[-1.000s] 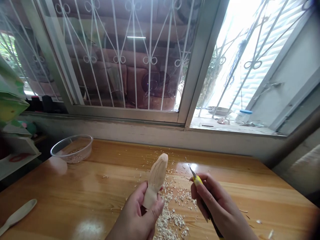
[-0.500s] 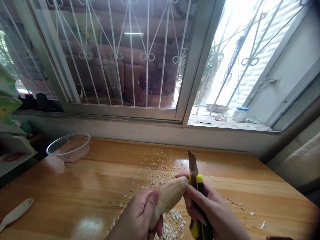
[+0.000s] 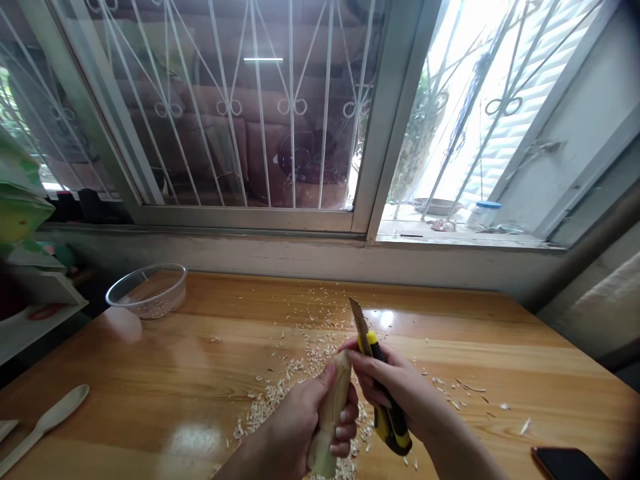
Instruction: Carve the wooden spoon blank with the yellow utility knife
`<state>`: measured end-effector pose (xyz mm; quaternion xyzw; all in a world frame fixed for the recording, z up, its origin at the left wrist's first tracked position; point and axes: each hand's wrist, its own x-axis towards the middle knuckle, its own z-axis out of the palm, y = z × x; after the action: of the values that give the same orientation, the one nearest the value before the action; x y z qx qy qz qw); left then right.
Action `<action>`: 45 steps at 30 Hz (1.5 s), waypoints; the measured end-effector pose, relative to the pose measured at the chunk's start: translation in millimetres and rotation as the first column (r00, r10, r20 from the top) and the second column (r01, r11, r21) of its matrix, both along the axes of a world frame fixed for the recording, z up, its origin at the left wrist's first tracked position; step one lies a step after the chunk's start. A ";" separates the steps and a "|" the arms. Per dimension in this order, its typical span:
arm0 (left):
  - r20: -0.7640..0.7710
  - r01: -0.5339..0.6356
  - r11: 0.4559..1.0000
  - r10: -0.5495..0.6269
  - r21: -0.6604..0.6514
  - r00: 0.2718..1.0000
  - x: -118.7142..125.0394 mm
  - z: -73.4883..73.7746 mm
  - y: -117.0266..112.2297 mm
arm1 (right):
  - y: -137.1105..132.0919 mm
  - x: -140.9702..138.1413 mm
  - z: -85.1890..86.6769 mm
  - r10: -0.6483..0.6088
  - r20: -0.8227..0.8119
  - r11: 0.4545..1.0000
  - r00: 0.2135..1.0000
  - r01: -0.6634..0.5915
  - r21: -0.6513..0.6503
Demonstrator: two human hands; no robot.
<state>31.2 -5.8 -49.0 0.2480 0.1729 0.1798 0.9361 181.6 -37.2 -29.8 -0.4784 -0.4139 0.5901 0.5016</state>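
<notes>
My left hand (image 3: 313, 417) is wrapped round a pale, partly carved piece of wood (image 3: 332, 417), its narrower end pointing up and away from me. In my right hand (image 3: 395, 383) is a yellow and black utility knife (image 3: 386, 407), its blade extended and pointing up to the left. Fingers of the right hand also touch the top end of the wood. Pale wood shavings (image 3: 273, 400) lie on the table around and under both hands.
On the wooden table (image 3: 190, 373) stand a clear plastic bowl (image 3: 150, 293) at back left and a wooden spoon (image 3: 55, 413) at left. A phone (image 3: 570, 463) lies at front right. A barred window (image 3: 260, 220) is behind.
The piece of wood has turned more upright and my left hand's fingers now show round its right side. The knife and right hand have shifted left. The view has moved slightly.
</notes>
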 end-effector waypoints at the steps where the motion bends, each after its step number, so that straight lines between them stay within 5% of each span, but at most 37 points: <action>1: 0.026 -0.048 0.999 0.048 0.001 0.999 -1.0 -0.9 0.3 | 0.2 0.9 0.8 -0.025 -0.019 1.000 1.000 0.025 -0.002; 6: 0.101 -0.099 0.993 0.105 -0.064 0.989 -19.6 -4.1 3.3 | -0.4 0.8 4.4 -0.046 0.070 0.998 0.996 0.043 0.054; 10: -0.019 -0.260 0.965 0.259 -0.031 0.966 -36.8 -14.7 1.0 | 7.4 -4.8 -18.3 -0.077 0.337 0.989 0.938 0.028 0.147; 15: -0.218 -0.413 0.904 0.383 -0.114 0.898 -44.2 -53.9 -2.9 | 13.1 -11.0 -61.6 -0.158 0.727 0.987 0.668 0.098 0.125; 18: -0.066 -0.344 0.919 0.338 -0.194 0.939 -45.0 -73.7 -1.1 | 1.7 -11.2 -71.6 -0.174 0.837 0.985 0.519 0.103 0.141; 22: 0.075 -0.248 0.948 0.267 -0.201 0.961 -45.6 -80.8 2.2 | -22.5 -15.6 -77.4 -0.266 0.866 0.964 0.424 0.141 0.227; 26: 0.033 -0.226 0.959 0.235 -0.171 0.971 -48.4 -87.8 6.1 | -33.4 -28.4 -90.3 -0.547 0.752 0.788 0.367 -0.076 0.611; 28: 0.012 -0.175 0.976 0.178 -0.129 0.984 -51.5 -93.1 9.9 | -32.6 -33.5 -94.5 -0.630 0.725 0.703 0.278 -0.191 0.685; 31: -0.021 -0.209 0.971 0.208 -0.118 0.978 -54.5 -97.2 16.5 | -30.4 -34.4 -94.7 -0.689 0.699 0.664 0.194 -0.217 0.715; 35: -0.132 -0.276 0.959 0.266 -0.063 0.955 -49.1 -94.5 13.7 | -30.3 -28.7 -91.3 -0.670 0.717 0.689 0.195 -0.196 0.697; 40: -0.208 -0.412 0.907 0.421 0.087 0.883 -37.6 -90.2 -9.5 | -30.7 -28.7 -87.8 -0.530 0.833 0.820 0.156 -0.154 0.551; 45: -0.169 -0.369 0.877 0.432 0.307 0.886 -38.8 -90.8 -13.5 | -32.7 -34.5 -82.6 -0.382 0.915 0.894 0.131 -0.200 0.402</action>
<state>-7.6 -19.3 -139.8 0.3493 0.3030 0.3622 0.8093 147.1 -70.0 -112.4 -0.6460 -0.7270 -0.0134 0.2322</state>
